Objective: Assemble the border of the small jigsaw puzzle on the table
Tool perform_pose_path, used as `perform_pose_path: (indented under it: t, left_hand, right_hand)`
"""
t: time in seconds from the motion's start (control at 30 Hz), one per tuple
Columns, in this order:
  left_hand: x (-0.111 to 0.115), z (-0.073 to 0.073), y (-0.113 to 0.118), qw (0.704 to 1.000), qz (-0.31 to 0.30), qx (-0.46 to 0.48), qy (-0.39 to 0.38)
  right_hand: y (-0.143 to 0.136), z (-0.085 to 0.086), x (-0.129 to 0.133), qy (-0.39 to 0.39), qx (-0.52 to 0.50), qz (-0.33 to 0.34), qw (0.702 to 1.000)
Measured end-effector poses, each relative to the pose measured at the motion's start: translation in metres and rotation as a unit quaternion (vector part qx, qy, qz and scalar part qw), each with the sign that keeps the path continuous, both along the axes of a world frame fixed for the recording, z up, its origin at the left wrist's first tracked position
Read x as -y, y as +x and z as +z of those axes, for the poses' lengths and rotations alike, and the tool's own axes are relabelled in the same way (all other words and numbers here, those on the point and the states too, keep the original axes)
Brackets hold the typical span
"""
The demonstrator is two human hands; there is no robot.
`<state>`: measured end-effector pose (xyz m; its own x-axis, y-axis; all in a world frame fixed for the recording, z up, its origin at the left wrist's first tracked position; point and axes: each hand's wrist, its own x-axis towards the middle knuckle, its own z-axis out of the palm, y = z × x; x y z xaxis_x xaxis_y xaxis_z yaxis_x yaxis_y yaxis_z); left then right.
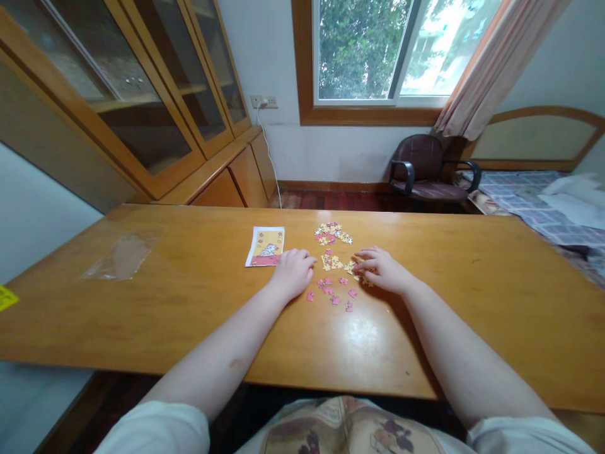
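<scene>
Several yellow puzzle pieces (332, 261) lie mid-table, with scattered pink pieces (334, 300) nearer me and a mixed pile (331, 233) farther back. My left hand (293, 272) rests beside the picture card (267, 244), just left of the pieces; its fingers are bent, and whether anything is under them is hidden. My right hand (380, 270) is over the right end of the yellow pieces, fingers spread and touching or hovering just above them. The card shows a white figure on yellow and pink.
A clear plastic bag (126, 252) lies on the left of the wooden table (198, 302). A yellow item (7, 297) shows at the far left edge. Beyond the table stand a glass-door cabinet (227, 142), an armchair (425, 165) and a bed (534, 195).
</scene>
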<state>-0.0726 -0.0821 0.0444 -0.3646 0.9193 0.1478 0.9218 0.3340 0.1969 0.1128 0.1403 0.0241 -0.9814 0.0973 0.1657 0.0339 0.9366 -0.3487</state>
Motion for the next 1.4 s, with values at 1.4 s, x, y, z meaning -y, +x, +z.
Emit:
perform_pose_path:
  t: [1.4]
  left_hand:
    - [0.011, -0.005, -0.011, 0.998, -0.013, 0.015, -0.062]
  right_hand:
    - [-0.003, -0.007, -0.006, 0.031, -0.001, -0.015, 0.999]
